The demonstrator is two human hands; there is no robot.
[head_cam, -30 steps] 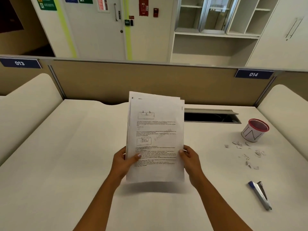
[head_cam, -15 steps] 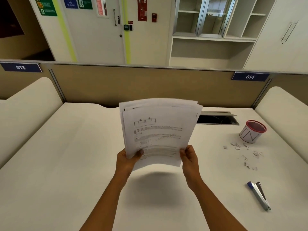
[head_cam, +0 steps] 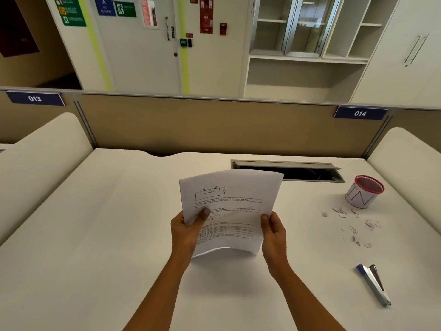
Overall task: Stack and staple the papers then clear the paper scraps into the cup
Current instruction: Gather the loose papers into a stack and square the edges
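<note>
The papers point(head_cam: 229, 211) are a thin stack of white printed sheets. The top page shows a small circuit diagram near its head and blocks of fine text below, too small to read. The sheets are bowed, and their lower edge curls up off the white desk point(head_cam: 95, 235), throwing a shadow under it. The stack is held in the air above the desk, well to the left of the red-rimmed cup point(head_cam: 362, 194) and a little nearer the person than it. Its printed face is turned toward the camera. Its long axis runs from the person toward the partition, with the head of the page at the far end and leaning back.

The left hand point(head_cam: 186, 232) grips the stack's left edge, thumb pressed on the printed face and fingers hidden behind. The right hand point(head_cam: 274, 237) pinches the right edge in the same way, thumb on the front.

The cup is white with black strokes drawn on its side. Paper scraps point(head_cam: 353, 225) lie scattered on the desk just on the near side of the cup. A blue-and-white stapler point(head_cam: 374, 285) lies nearer still, beyond the scraps from the cup, its length running roughly near to far.
</note>
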